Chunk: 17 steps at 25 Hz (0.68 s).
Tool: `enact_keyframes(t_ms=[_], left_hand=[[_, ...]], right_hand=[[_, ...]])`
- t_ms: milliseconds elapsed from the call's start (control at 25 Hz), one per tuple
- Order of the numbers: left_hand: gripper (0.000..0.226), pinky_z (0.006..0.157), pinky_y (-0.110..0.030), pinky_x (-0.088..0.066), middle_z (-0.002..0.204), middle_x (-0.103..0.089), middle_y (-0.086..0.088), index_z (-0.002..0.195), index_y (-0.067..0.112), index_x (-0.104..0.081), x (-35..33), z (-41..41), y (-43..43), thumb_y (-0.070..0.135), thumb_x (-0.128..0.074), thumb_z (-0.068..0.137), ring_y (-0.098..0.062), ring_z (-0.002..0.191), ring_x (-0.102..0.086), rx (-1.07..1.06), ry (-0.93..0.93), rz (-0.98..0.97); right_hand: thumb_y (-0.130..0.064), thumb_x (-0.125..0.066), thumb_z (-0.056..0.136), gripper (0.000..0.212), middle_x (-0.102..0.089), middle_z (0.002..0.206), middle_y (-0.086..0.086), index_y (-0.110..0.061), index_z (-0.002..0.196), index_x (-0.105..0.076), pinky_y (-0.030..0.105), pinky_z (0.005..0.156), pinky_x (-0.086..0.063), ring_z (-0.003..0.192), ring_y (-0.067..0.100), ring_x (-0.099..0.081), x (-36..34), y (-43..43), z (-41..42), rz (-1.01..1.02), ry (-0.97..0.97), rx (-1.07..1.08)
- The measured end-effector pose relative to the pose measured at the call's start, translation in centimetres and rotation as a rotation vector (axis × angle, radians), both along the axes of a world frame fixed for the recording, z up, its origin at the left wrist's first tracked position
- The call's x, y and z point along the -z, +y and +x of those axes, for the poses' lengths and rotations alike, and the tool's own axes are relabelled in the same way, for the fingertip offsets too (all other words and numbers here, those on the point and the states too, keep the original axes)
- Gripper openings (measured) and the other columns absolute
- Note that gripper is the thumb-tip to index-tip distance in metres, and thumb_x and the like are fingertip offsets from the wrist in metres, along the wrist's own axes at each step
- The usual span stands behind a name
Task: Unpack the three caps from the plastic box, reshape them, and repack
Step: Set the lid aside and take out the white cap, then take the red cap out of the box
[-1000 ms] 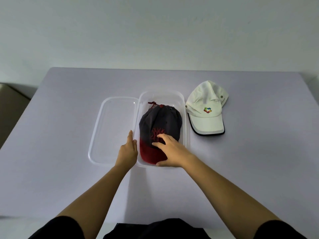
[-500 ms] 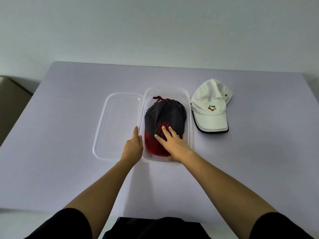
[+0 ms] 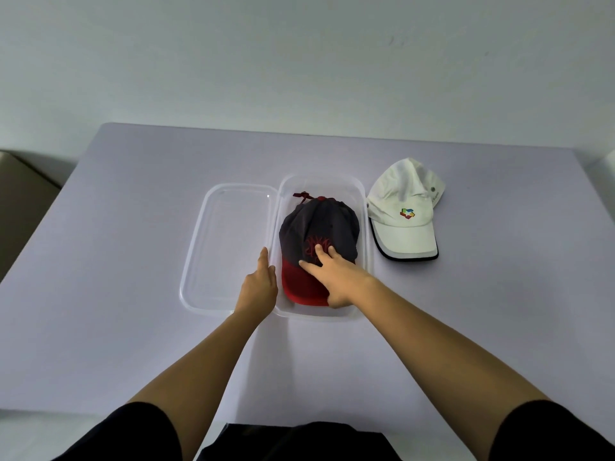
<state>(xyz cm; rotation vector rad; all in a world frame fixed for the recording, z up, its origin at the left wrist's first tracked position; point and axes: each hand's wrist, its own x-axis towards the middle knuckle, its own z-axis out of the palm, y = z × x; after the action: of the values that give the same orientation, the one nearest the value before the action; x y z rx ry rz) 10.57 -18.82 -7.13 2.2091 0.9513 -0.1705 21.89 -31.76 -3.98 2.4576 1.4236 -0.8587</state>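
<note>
The dark cap (image 3: 319,224) with the red brim lies inside the clear plastic box (image 3: 363,201) at the centre of the frame, brim toward the lower edge. The white cap (image 3: 404,227) sits out on the surface (image 3: 133,261) just right of the box. No third cap is visible, and I cannot tell whether one lies under the dark cap.

As I judge it, the light box could slide or tip if the cap is pulled out unevenly. Pressing hard on the soft crown could also crease it rather than shape it.

The right hand (image 3: 336,277) lies on the cap with fingers spread and straight over the crown's front, its grip released and clasping nothing. The left hand (image 3: 258,287), fingers straight and grip likewise released, rests against the box's left wall beside the lid (image 3: 229,244), seemingly bracing it.
</note>
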Motion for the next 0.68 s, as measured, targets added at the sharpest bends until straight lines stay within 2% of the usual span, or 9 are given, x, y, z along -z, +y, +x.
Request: enact_keyframes(t_ms=[80,200,280,360,400,480,600,680], left_hand=[[0.051,0.066,-0.037,-0.039,0.089,-0.062,-0.029,0.151,0.016,-0.013,-0.1,0.0,-0.1,0.022,-0.029,0.102,-0.033,0.068,-0.050,-0.008,-0.007,-0.008],[0.051,0.071,-0.039,-0.040,0.094,-0.063,-0.029,0.151,0.017,-0.013,-0.3,0.1,-0.1,0.023,-0.028,0.102,-0.042,0.082,-0.057,-0.010,-0.019,-0.007],[0.051,0.074,-0.040,-0.041,0.101,-0.062,-0.029,0.151,0.018,-0.012,-0.4,0.1,-0.1,0.024,-0.027,0.103,-0.044,0.091,-0.058,-0.006,-0.012,-0.004],[0.051,0.080,-0.042,-0.043,0.106,-0.061,-0.029,0.151,0.019,-0.012,-0.4,0.0,-0.2,0.026,-0.026,0.103,-0.045,0.095,-0.058,0.002,-0.004,0.008],[0.051,0.082,-0.044,-0.044,0.108,-0.061,-0.029,0.151,0.019,-0.011,-0.3,-0.1,-0.1,0.026,-0.026,0.103,-0.045,0.097,-0.058,0.004,0.000,0.014],[0.051,0.083,-0.044,-0.045,0.109,-0.061,-0.028,0.151,0.020,-0.010,-0.3,-0.2,-0.2,0.027,-0.026,0.103,-0.044,0.097,-0.058,0.005,0.007,0.021],[0.052,0.080,-0.043,-0.044,0.106,-0.060,-0.030,0.151,0.020,-0.011,-0.2,-0.2,-0.3,0.027,-0.028,0.102,-0.044,0.095,-0.058,0.005,0.004,0.034],[0.052,0.078,-0.042,-0.043,0.106,-0.059,-0.032,0.151,0.019,-0.013,-0.2,-0.1,-0.4,0.026,-0.029,0.102,-0.046,0.095,-0.057,-0.001,0.001,0.032]], right_hand=[[-0.004,-0.058,0.085,0.089,-0.001,0.157,0.018,-0.021,0.151,0.000,0.054,0.112,-0.026,0.143,0.042,-0.008,-0.2,0.3,-0.3,0.066,-0.105,0.059],[0.002,-0.038,0.093,0.066,-0.010,0.156,0.023,-0.008,0.150,-0.006,0.052,0.114,-0.023,0.142,0.042,-0.015,0.3,-0.2,-0.7,0.232,-0.216,0.112],[0.006,-0.025,0.091,0.057,-0.025,0.151,0.027,-0.003,0.147,-0.022,0.056,0.107,-0.035,0.137,0.046,-0.026,0.6,-1.2,-0.8,0.401,-0.254,0.139],[0.005,-0.017,0.082,0.062,-0.045,0.140,0.026,-0.001,0.138,-0.042,0.054,0.092,-0.049,0.127,0.046,-0.044,0.5,-2.4,-0.5,0.553,-0.341,0.160],[0.005,-0.018,0.080,0.063,-0.049,0.137,0.025,-0.002,0.136,-0.045,0.052,0.090,-0.052,0.124,0.044,-0.048,0.2,-3.2,-0.1,0.618,-0.387,0.171],[0.010,-0.025,0.080,0.062,-0.048,0.139,0.022,-0.005,0.138,-0.042,0.046,0.095,-0.050,0.127,0.041,-0.045,-0.9,-5.0,0.4,0.787,-0.489,0.204],[0.017,-0.044,0.082,0.069,-0.033,0.149,0.016,-0.010,0.143,-0.028,0.041,0.104,-0.039,0.138,0.036,-0.028,-1.6,-9.0,0.7,0.992,-0.606,0.293],[0.010,-0.054,0.083,0.073,-0.025,0.150,0.013,-0.013,0.146,-0.024,0.044,0.103,-0.036,0.140,0.035,-0.020,-1.0,-12.1,0.5,1.018,-0.624,0.362]])
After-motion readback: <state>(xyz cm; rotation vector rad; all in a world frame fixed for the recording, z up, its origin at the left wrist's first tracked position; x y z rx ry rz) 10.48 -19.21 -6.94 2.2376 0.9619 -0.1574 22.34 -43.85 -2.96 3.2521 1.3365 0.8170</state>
